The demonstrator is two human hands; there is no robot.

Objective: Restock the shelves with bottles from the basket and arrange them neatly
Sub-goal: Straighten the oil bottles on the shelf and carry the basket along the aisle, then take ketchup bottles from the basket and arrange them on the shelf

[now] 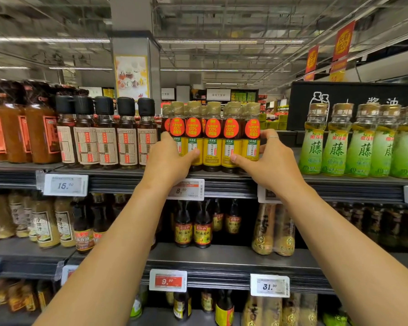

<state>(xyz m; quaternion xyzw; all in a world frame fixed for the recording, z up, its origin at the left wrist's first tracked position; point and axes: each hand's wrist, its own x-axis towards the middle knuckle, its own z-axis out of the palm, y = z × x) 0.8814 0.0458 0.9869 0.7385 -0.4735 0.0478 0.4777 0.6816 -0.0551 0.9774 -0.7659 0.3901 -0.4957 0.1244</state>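
A tight row of sesame oil bottles (212, 137) with gold caps, red round stickers and yellow labels stands on the top shelf (118, 172). My left hand (170, 158) wraps the leftmost bottle of the row, fingers behind it and thumb across the front. My right hand (266, 158) wraps the rightmost bottle (252, 135), thumb on the front label, a ring on one finger. Both hands bracket the row from its two ends. No basket is in view.
Black-capped dark bottles (106, 132) stand left of the row, orange sauce bottles (21, 128) farther left. Green-labelled bottles (337, 142) stand to the right past a gap. Price tags (66, 185) hang on the shelf edge. Lower shelves (222, 257) hold more bottles.
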